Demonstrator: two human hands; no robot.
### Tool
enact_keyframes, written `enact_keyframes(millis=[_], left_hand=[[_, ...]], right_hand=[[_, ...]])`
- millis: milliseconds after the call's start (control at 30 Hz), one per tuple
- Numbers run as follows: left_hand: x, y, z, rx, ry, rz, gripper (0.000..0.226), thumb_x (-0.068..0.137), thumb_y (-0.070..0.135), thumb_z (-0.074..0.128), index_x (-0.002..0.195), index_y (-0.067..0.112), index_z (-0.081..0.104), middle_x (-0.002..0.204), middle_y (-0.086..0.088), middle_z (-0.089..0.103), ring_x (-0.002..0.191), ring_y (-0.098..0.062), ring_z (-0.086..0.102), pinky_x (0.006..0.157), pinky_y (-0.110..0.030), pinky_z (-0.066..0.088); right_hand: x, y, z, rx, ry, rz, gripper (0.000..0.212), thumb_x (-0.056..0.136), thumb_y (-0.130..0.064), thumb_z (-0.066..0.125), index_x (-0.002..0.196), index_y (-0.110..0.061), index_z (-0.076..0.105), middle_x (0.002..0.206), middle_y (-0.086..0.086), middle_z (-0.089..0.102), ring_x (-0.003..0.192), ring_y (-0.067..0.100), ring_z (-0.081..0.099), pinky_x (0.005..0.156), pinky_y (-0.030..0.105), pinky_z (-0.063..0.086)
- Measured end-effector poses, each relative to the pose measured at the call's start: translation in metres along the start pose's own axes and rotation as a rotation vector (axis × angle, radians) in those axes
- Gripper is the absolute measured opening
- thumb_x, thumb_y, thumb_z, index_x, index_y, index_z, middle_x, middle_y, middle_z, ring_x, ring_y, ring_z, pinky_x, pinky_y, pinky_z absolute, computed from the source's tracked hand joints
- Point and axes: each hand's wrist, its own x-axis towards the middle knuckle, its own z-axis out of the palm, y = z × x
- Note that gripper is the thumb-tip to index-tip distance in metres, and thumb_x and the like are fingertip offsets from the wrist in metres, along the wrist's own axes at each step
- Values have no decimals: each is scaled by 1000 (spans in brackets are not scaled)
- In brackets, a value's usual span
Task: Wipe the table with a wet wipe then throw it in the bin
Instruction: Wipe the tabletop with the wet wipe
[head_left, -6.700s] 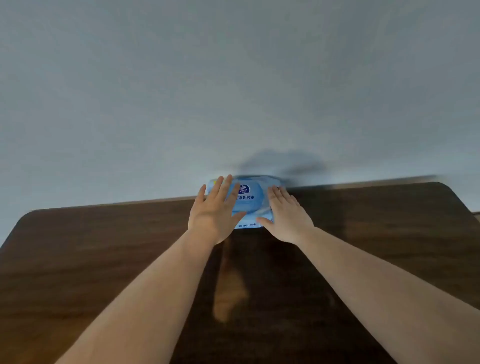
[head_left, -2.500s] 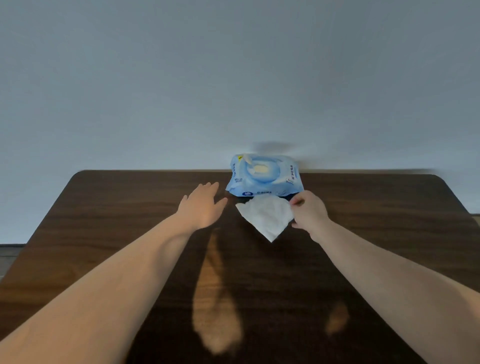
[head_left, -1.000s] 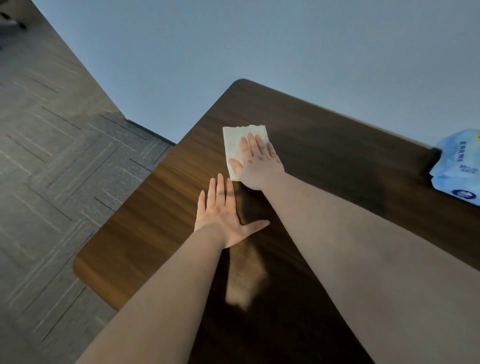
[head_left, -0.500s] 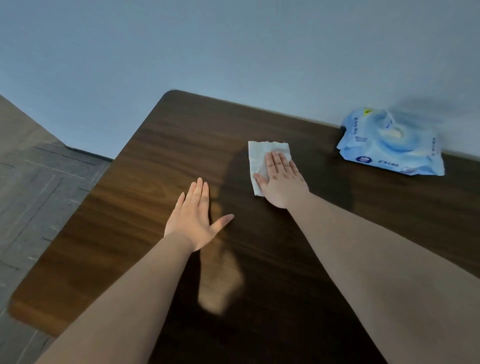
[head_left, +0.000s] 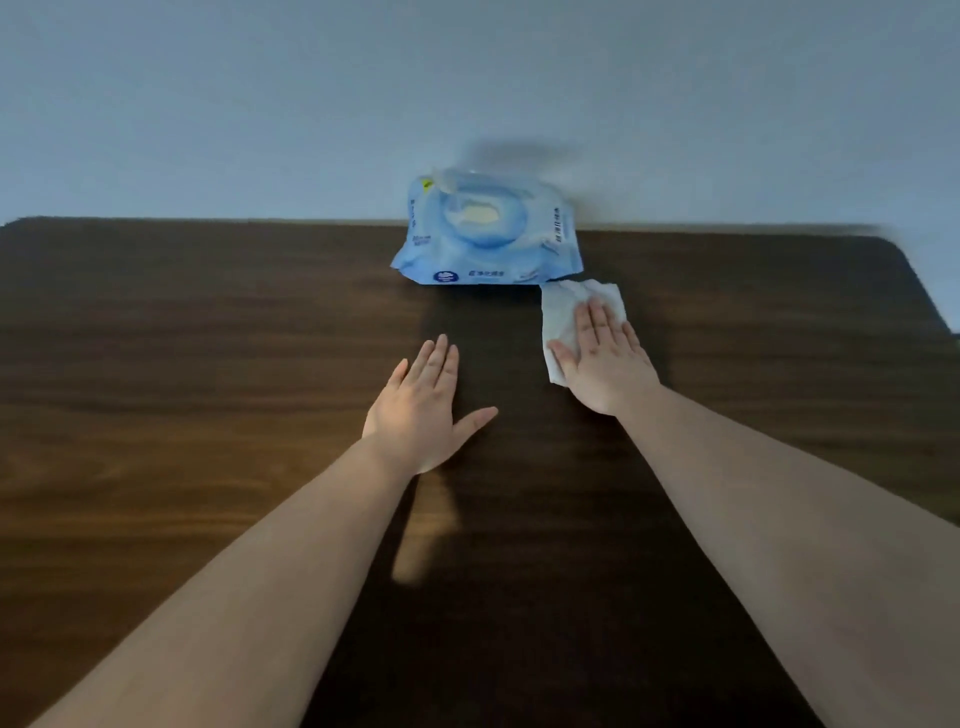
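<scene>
A white wet wipe (head_left: 563, 314) lies flat on the dark wooden table (head_left: 208, 364), just right of and below the blue wipes pack (head_left: 488, 236). My right hand (head_left: 605, 358) presses palm-down on the wipe, fingers straight and covering its right half. My left hand (head_left: 423, 410) rests flat on the bare table to the left of it, fingers together and thumb out, holding nothing. No bin is in view.
The blue wipes pack sits at the table's far edge against a plain grey wall (head_left: 467, 78), its lid flap raised. The table's rounded far right corner (head_left: 904, 254) shows at the right.
My right hand has slid the wipe rightward across the table, from left of the pack to just below its right corner. My left hand stays flat on the table. The view has swung right.
</scene>
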Motion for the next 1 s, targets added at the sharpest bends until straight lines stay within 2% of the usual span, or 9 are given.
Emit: enact_keyframes(millis=[267,400,533,733,1000], left_hand=[[47,120,17,79,-62,125,91,86,74,23,150,19,-11,159,2,-16,145,-14,-12,118,-38,0],[63,167,23,130,-13,157,91,84,77,16,150,20,-14,158,3,-18,145,-13,-14,118,-39,-3],[78,198,33,158,-33,168,94,82,79,14,149,20,-16,158,2,-20,144,-14,-18,115,-40,-8],[81,199,33,149,-6,127,96,79,82,13,149,22,-14,159,2,-18,144,-15,-18,114,-42,-10],[80,197,34,156,-19,146,95,81,80,12,149,19,-16,158,1,-20,144,-15,-19,115,-42,-10]], right_hand=[[-24,163,-6,61,43,241,72,96,-56,7,150,-12,-10,160,8,-12,146,20,-11,118,37,-6],[-38,225,-7,68,47,366,71,97,-55,7,150,-11,-9,160,8,-9,147,21,-9,119,40,-2],[-51,268,-8,91,51,460,73,95,-59,7,150,-14,-10,161,6,-11,147,20,-9,119,39,-3],[-56,289,-8,101,57,526,74,94,-60,6,150,-16,-11,160,5,-12,146,21,-11,117,38,-6],[-57,257,-9,105,33,534,72,96,-57,7,150,-13,-11,160,8,-12,146,22,-11,117,39,-5]])
